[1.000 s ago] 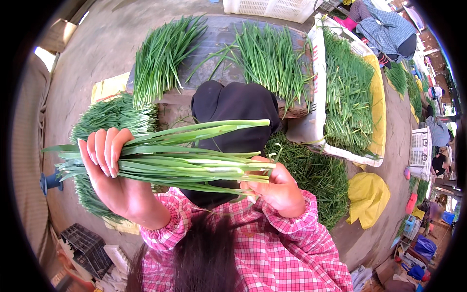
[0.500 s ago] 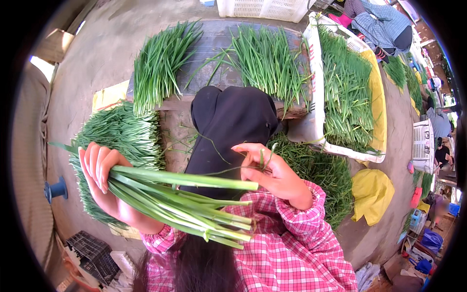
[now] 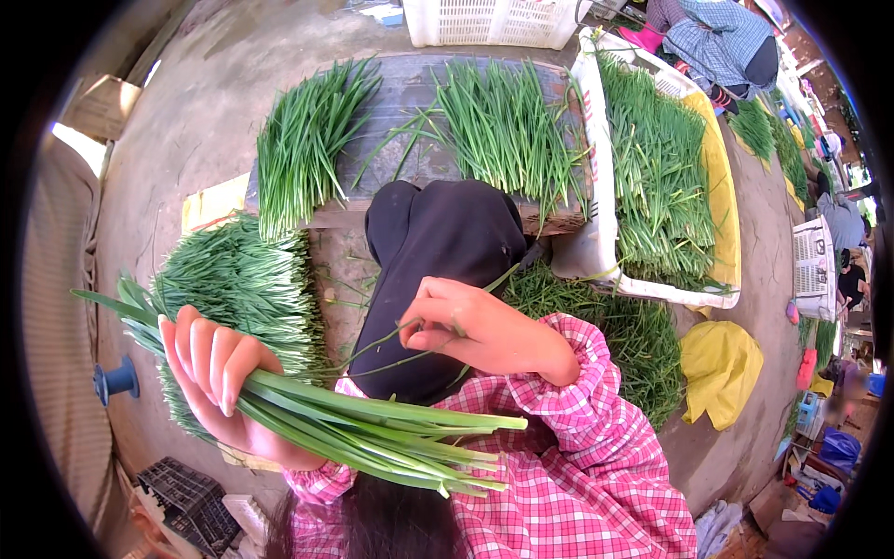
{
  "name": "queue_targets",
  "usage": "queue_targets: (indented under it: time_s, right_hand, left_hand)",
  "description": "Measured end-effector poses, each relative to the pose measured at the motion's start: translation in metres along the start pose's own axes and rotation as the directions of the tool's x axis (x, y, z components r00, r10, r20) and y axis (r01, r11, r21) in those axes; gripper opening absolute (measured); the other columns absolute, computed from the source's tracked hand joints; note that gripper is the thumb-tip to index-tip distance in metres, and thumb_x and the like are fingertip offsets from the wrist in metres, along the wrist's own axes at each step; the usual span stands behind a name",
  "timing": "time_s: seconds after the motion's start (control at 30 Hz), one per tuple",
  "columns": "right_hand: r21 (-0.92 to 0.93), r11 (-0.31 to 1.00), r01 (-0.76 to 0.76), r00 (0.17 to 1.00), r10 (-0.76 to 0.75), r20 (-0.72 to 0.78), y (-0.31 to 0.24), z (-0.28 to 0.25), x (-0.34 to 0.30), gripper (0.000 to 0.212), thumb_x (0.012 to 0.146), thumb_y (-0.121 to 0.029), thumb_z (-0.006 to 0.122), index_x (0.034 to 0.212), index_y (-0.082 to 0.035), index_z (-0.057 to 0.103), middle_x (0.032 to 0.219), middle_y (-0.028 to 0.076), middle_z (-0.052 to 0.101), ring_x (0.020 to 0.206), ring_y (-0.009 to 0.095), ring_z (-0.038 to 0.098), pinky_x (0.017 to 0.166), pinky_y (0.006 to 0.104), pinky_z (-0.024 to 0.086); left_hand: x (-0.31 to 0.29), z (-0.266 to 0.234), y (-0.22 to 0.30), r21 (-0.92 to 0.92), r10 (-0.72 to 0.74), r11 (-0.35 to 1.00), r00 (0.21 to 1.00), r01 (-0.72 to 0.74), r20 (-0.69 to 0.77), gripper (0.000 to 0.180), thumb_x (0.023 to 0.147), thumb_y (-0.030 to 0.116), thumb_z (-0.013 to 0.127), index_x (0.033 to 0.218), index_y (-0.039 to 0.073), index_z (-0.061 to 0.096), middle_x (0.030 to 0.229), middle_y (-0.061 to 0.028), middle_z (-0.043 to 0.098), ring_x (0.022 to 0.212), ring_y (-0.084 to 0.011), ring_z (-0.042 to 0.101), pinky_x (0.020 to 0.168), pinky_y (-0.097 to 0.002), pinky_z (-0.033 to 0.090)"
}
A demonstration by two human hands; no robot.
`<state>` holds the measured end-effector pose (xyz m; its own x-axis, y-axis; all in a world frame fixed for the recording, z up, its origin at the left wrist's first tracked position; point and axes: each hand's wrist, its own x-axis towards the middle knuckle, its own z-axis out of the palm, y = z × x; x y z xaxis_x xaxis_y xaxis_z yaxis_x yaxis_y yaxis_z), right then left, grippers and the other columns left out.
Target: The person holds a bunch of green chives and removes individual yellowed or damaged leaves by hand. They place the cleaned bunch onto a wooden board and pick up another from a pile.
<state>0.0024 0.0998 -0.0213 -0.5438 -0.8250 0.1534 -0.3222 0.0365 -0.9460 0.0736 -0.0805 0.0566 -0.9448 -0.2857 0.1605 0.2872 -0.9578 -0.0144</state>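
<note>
While the left hand (image 3: 219, 373) clasps a bunch of green stalks (image 3: 363, 419) in front of the checked shirt (image 3: 577, 484), pale ends to the right, the right hand (image 3: 475, 326) is drawn narrow on thin strands (image 3: 377, 343), though how many is hard to tell. Both hands are short of the near edge of the low bench (image 3: 399, 101). At its left edge lies a leafy pile (image 3: 307, 140), overhanging the near left corner; a second pile (image 3: 507, 130) lies toward the right edge. Beyond that edge stands a white crate (image 3: 603, 177) of greens.
</note>
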Motion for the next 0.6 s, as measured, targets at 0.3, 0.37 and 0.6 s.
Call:
queue_targets:
  time_s: [0.3,0.37,0.6]
  right_hand:
    - [-0.023,0.990,-0.143,0.984,0.144,0.106,-0.033,-0.021,-0.068,0.017,0.079,-0.011,0.048,0.070,0.002,0.041,0.060,0.016,0.040,0.052,0.026,0.045,0.049,0.0331,0.035]
    - [0.037,0.980,-0.193,0.979,0.190,0.068,-0.031,-0.030,-0.089,0.020,0.082,-0.014,0.044,0.070,0.002,0.040,0.058,0.013,0.039,0.049,0.022,0.041,0.047,0.0307,0.033]
    - [0.228,0.802,-0.552,0.750,0.597,-0.284,-0.013,-0.061,-0.198,0.031,0.089,-0.024,0.034,0.067,-0.001,0.038,0.056,0.001,0.037,0.049,0.009,0.034,0.046,0.0217,0.030]
  left_hand:
    - [0.006,-0.013,0.015,0.009,0.038,0.999,0.999,-0.038,0.021,0.032,0.090,0.019,0.024,0.060,0.009,0.028,0.050,0.0000,0.029,0.044,-0.0099,0.029,0.056,-0.0233,0.033]
    - [0.010,-0.019,0.014,-0.035,0.014,0.999,1.000,-0.014,0.005,0.033,0.090,0.019,0.025,0.059,0.009,0.028,0.050,0.0002,0.029,0.044,-0.0098,0.029,0.055,-0.0231,0.033]
    - [0.012,-0.025,0.022,-0.087,0.029,0.996,0.999,-0.033,-0.044,0.033,0.089,0.018,0.029,0.057,0.010,0.028,0.050,0.0015,0.028,0.045,-0.0085,0.028,0.056,-0.0223,0.031]
